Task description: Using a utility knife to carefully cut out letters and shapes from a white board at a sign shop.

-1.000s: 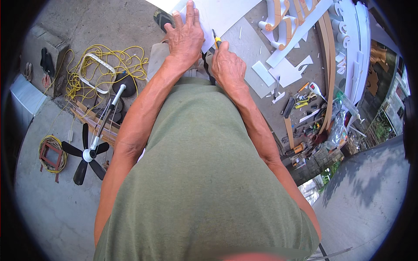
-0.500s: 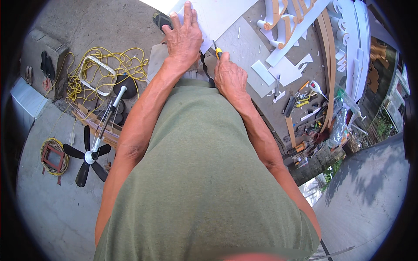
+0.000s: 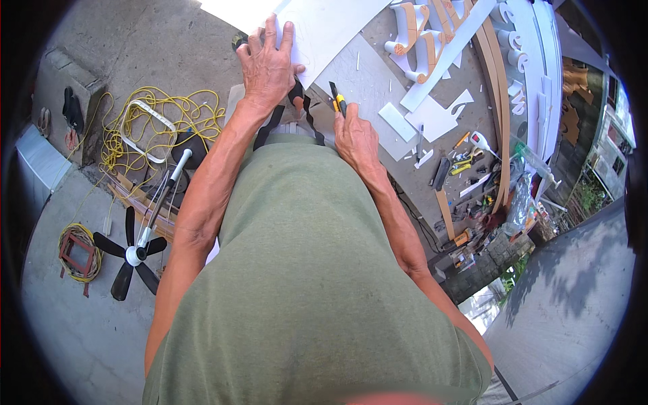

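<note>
Head view is showing two bare hands, one large flat white sheet (image 3: pixel 341 30) and one slim yellow-and-black utility knife (image 3: pixel 341 104). The left hand (image 3: pixel 265 74) is resting on the sheet, its fingers spreading apart and its thumb lying by the near corner. The right hand (image 3: pixel 357 140) is gripping the knife, its fingers clamping around the handle and the dark blade pointing away from the body. The sheet is lying ahead of the body and running out past the top of the view; its right edge is slanting from the near corner up to the right. The blade is sitting just to the right of that edge, a narrow gap separating the two. One thin flat grey board (image 3: pixel 370 84) is spreading beyond the knife, leaving a bare strip between blade and one small pale rectangular piece (image 3: pixel 397 121). Farther right, one white cut-out panel with a curved arm (image 3: pixel 432 118) is lying beside one dark slender pen (image 3: pixel 421 137). On the left, concrete floor (image 3: pixel 169 50) is stretching between the sheet and a tangled yellow cord (image 3: pixel 202 101), while one white fan with five black blades (image 3: pixel 135 255) is lying near the left forearm.
</note>
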### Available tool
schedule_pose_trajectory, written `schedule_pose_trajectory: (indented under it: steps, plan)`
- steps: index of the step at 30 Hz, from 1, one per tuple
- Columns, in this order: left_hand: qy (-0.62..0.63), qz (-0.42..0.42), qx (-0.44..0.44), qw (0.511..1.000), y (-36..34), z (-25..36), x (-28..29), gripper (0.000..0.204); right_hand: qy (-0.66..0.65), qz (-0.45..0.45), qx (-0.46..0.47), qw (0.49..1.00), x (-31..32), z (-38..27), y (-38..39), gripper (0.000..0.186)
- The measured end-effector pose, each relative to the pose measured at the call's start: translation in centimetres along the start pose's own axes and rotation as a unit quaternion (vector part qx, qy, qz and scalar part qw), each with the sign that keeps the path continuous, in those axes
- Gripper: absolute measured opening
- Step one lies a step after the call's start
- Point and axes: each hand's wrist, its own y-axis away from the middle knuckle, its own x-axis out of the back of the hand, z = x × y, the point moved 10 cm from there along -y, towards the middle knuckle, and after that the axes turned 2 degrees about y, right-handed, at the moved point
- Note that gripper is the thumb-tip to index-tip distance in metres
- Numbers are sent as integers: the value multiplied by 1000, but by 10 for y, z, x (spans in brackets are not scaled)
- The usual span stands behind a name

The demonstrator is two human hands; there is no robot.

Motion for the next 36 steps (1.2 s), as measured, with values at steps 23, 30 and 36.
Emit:
schedule_pose_trajectory:
  steps: [23, 30, 36]
  plan:
    - [-34, -7, 80, 996, -6, 2, -16, 97, 151, 72, 256, 952, 94, -93, -160, 38]
    - [-34, 6, 77, 996, -5, 3, -15, 97, 144, 60, 261, 953, 102, -101, -156, 38]
    - [-25, -6, 77, 997, -5, 4, -13, 98, 136, 53, 260, 954, 100, -100, -155, 37]
